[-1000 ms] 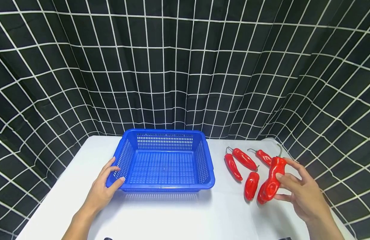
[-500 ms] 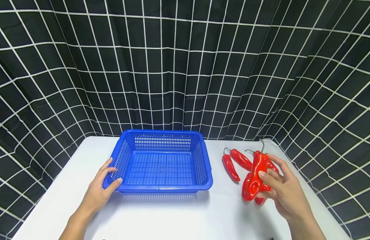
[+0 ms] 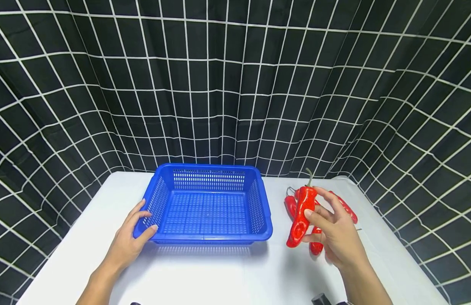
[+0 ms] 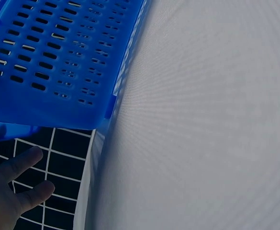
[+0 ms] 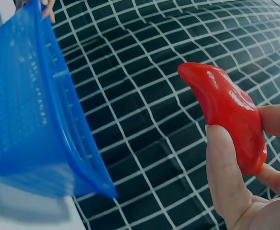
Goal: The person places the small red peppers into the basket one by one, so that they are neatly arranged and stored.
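Note:
A long red pepper (image 3: 301, 216) with a green stem is pinched between the thumb and fingers of my right hand (image 3: 334, 228). Held up above the table, it tilts with its stem away from me; the right wrist view shows the pepper (image 5: 228, 115) clear of the basket. My left hand (image 3: 128, 241) holds the near left corner of a blue perforated plastic basket (image 3: 202, 237), thumb and fingers at the rim. In the left wrist view, two fingers of this hand (image 4: 20, 187) are spread below the rim. Nothing lies inside the basket.
Several more red peppers (image 3: 290, 206) lie on the white table (image 3: 220, 275) right of the basket, partly hidden behind my right hand and the held pepper. A black curtain with a white grid (image 3: 235, 84) surrounds the table's back and sides.
My right hand has carried the pepper leftward, from over the right side of the other peppers toward the basket. My left hand and the basket stay in place.

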Motion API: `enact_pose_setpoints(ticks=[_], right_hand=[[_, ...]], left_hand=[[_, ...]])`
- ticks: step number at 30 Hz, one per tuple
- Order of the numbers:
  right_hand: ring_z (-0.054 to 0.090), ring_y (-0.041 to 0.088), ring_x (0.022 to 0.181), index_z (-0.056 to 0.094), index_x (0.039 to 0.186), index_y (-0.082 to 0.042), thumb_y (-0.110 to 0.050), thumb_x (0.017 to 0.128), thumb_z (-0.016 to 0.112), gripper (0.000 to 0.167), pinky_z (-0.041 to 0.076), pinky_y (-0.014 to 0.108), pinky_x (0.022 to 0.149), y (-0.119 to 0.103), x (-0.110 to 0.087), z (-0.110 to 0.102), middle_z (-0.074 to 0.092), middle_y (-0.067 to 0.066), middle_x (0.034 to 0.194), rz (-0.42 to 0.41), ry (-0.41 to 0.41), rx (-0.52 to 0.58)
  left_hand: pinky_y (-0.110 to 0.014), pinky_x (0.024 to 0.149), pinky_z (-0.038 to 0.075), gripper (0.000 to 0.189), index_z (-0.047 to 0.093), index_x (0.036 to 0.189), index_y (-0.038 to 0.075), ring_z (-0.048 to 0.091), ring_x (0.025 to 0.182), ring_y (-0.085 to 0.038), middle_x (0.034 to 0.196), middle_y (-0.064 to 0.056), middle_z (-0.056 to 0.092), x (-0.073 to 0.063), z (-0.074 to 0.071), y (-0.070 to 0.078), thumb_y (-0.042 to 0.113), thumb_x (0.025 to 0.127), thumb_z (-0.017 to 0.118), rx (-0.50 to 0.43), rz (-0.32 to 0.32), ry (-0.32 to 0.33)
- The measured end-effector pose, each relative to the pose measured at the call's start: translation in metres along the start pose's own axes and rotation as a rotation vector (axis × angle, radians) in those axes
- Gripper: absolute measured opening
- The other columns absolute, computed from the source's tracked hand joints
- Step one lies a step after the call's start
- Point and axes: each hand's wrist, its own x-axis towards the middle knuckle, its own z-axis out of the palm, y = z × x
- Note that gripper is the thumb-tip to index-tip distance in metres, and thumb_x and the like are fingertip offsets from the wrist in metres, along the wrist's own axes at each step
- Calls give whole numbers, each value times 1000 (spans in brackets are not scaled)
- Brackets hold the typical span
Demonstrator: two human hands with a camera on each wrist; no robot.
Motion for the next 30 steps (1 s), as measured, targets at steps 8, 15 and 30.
enact_pose_setpoints(ticks=[8, 15, 30], right_hand=[[60, 30, 106, 33, 147, -19, -15, 90, 69, 67, 55, 51, 65, 1, 8, 27, 50, 21, 120, -12, -18, 53], [63, 32, 101, 36, 145, -21, -12, 90, 68, 65, 56, 49, 63, 5, 14, 50, 53, 21, 116, -26, -49, 96], [65, 30, 87, 42, 141, -26, -10, 88, 70, 62, 56, 48, 61, 25, 36, 97, 58, 21, 102, 32, -141, 189]], left_hand=[[-69, 101, 22, 35, 55, 117, 6, 22, 139, -43, 155, -6, 27, 0, -1, 1, 26, 90, 67, -10, -1, -2], [-69, 101, 22, 37, 55, 118, 7, 22, 139, -43, 156, -5, 26, -1, -1, 1, 29, 91, 66, 0, -19, -9], [-69, 102, 21, 35, 55, 117, 7, 21, 140, -42, 156, -5, 26, 0, -2, 1, 28, 91, 66, -16, -22, -18]])
